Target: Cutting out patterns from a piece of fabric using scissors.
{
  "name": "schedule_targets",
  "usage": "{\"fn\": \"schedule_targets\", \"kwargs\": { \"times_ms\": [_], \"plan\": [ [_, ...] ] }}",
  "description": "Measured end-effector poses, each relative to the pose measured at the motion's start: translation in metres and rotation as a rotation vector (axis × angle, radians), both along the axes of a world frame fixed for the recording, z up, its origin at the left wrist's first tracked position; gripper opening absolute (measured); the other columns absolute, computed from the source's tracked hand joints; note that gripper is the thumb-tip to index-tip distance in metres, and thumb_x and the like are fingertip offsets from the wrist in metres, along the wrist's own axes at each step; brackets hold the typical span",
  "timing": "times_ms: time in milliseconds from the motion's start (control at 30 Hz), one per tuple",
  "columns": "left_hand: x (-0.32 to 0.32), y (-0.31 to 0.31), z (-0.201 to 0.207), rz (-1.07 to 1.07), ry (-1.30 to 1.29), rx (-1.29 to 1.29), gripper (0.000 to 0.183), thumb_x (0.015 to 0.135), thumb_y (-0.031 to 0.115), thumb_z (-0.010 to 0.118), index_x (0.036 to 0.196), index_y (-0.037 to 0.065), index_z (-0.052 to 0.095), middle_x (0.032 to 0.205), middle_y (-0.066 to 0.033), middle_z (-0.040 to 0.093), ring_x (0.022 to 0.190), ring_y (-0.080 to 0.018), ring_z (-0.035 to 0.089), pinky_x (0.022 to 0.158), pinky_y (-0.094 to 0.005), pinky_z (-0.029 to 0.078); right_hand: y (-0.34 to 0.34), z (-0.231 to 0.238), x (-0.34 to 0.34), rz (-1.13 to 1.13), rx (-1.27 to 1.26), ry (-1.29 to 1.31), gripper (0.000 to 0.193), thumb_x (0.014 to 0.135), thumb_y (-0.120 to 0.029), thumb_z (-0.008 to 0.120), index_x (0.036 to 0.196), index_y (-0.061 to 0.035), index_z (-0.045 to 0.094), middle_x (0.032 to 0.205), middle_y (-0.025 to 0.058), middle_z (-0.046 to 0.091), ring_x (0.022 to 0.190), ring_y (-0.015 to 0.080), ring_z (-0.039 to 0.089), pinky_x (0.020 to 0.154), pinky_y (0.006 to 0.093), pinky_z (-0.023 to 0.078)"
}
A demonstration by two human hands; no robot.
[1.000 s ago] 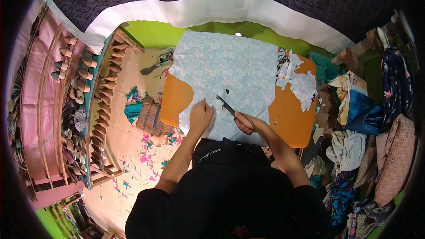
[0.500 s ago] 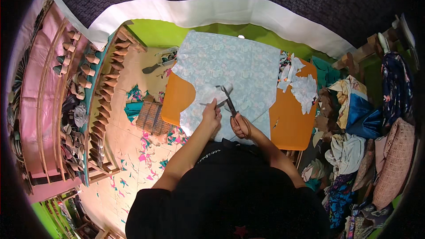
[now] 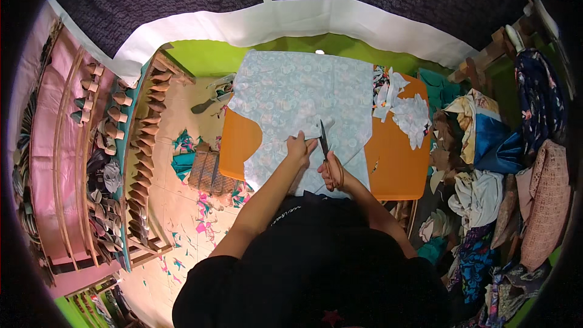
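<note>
A large piece of pale blue patterned fabric (image 3: 303,85) lies spread over the orange tabletop (image 3: 398,170). Near its middle, my left hand (image 3: 299,147) is closed, fingers pinching a small whitish piece of fabric (image 3: 311,131). My right hand (image 3: 331,172) grips the scissors (image 3: 323,138) by their handles, with the dark blades pointing away from me. Those blades look nearly together and rest beside the small piece, just right of my left fingertips. Whether they touch its edge I cannot tell.
Pale fabric scraps (image 3: 408,112) lie on the table's right side. Piled cloth (image 3: 480,197) crowds the far right. On the left stand racks of wooden shoe forms (image 3: 141,164). A brown patterned block (image 3: 206,169) and colourful offcuts (image 3: 206,218) are on the floor.
The scissor blades, spread apart before, have come together and turned more upright. My left hand has moved slightly up and right, closer to them. The whole view has shifted a little.
</note>
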State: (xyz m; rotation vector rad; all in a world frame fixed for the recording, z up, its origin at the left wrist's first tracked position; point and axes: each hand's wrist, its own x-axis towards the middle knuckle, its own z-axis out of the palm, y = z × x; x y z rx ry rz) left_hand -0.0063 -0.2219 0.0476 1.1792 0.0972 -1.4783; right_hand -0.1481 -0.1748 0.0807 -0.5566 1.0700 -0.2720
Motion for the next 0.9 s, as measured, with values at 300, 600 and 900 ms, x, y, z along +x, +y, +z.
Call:
{"fn": "schedule_targets", "kwargs": {
  "times_ms": [300,600,900],
  "plan": [
    [-0.001,0.008,0.001,0.030,-0.189,-0.014,0.048,0.065,-0.003,0.063,0.095,-0.006,0.025,0.087,-0.0204,0.046,0.073,-0.0290,0.056,0.058,-0.0336,0.053,0.002,-0.014,0.003,0.094,0.038,0.043,0.076,0.067,-0.075,0.022,0.081,-0.0036,0.041,0.048,-0.0036,0.028,0.033,0.0090,0.025,0.033,0.0255,0.027],
    [-0.004,0.011,0.004,0.006,-0.318,-0.027,0.047,0.061,-0.008,0.062,0.091,-0.006,0.026,0.077,-0.0173,0.045,0.059,-0.0245,0.055,0.050,-0.0318,0.050,-0.006,-0.004,0.009,0.096,-0.028,0.102,0.072,0.069,-0.074,0.024,0.078,-0.0049,0.041,0.047,-0.0037,0.027,0.034,0.0086,0.027,0.034,0.0246,0.028],
    [-0.003,0.010,0.013,0.027,-0.319,-0.005,0.046,0.057,-0.009,0.060,0.090,-0.005,0.028,0.068,-0.0111,0.041,0.050,-0.0184,0.047,0.038,-0.0282,0.038,-0.009,-0.001,0.003,0.163,-0.076,0.106,0.073,0.066,-0.076,0.026,0.074,-0.0052,0.040,0.049,-0.0032,0.028,0.034,0.0075,0.026,0.032,0.0233,0.027]
  ]
}}
